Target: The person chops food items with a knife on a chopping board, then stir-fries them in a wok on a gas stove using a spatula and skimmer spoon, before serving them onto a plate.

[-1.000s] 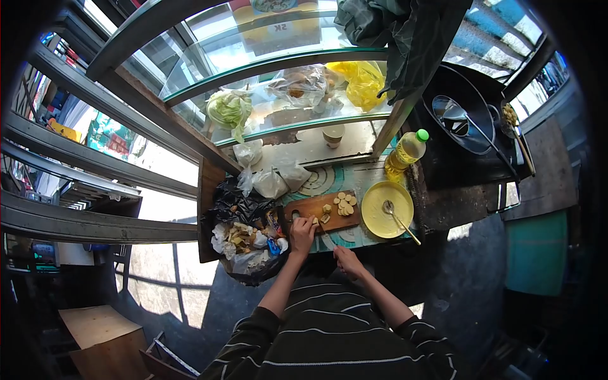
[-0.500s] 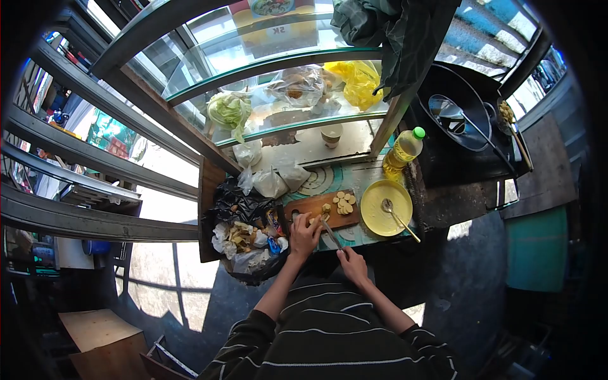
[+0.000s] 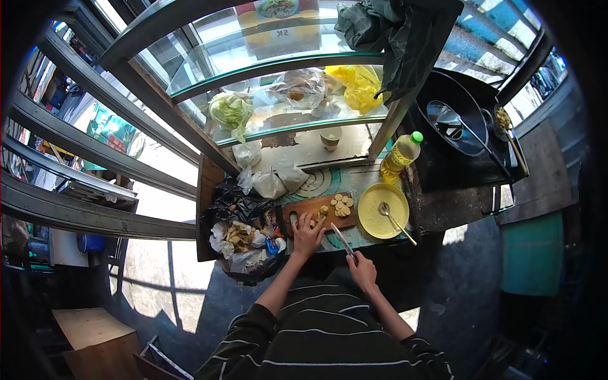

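A wooden cutting board [image 3: 306, 208] lies on the patterned counter, with several round pale slices [image 3: 342, 204] at its right end. My left hand [image 3: 306, 235] rests on the board, its fingers bent around small pale pieces [image 3: 322, 213] near the middle; the contact under the fingertips is hard to see. My right hand [image 3: 361, 268] is closed on the handle of a knife [image 3: 342, 239], just off the board's front right edge. The blade points up and left toward the board, apart from the pieces. Right of the board sits a yellow plate [image 3: 370, 220] with a spoon [image 3: 394, 220] in it.
An oil bottle [image 3: 400, 155] stands behind the plate. Left of the board is a black bag [image 3: 235, 201] with peelings and wrappers. A glass case [image 3: 278, 132] holding cabbage [image 3: 230, 113] and bags rises behind. At the right, a wok [image 3: 453, 114] sits on a dark stove.
My right hand has moved right with the knife, and the blade has come away from the pieces by my left hand. My left hand has shifted only slightly.
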Demonstrator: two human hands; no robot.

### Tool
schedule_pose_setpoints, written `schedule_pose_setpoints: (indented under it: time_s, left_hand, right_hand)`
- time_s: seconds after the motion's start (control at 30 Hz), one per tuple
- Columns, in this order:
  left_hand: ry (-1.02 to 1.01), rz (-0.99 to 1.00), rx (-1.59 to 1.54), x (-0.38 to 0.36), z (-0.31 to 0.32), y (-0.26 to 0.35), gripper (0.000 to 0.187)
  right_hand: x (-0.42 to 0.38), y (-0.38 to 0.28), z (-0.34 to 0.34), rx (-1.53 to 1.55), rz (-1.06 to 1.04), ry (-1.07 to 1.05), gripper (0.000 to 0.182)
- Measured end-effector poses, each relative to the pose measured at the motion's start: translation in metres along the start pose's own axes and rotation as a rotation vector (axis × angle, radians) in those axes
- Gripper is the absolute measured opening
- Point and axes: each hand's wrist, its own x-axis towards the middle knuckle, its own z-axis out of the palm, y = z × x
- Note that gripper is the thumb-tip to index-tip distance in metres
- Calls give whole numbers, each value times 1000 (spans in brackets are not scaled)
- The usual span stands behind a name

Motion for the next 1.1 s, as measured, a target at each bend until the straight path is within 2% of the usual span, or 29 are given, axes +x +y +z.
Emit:
schedule_pose_setpoints:
  time_s: [0.17,0.23,0.33,0.6,0.67,0.8,0.93,1.0,1.1]
  left_hand:
    - [55,-32,-105,0,-9,-9,34]
    - [41,-205,-180,-3,-9,-12,37]
    - [22,-261,-209,-3,-7,-14,39]
    - [-17,-216,-149,8,-4,-18,35]
    - [18,-57,-331,10,-5,-24,33]
    - [35,-88,-409,13,-10,-23,30]
    - [11,-204,-388,14,-11,-19,28]
    - [-12,-232,-360,12,-8,-20,27]
    - [-19,-217,-356,12,-3,-23,25]
  right_hand:
    - [2,5,0,71,10,-39,31]
    - [1,6,1,87,17,-65,31]
    - [6,4,3,104,7,-97,33]
    - [27,15,30,346,-72,-143,29]
    - [29,15,32,360,-61,-162,29]
    - [30,13,34,428,-58,-191,28]
    - [35,12,40,447,-83,-195,29]
    - [33,3,36,501,11,-273,31]
    - [33,-4,35,521,30,-316,33]
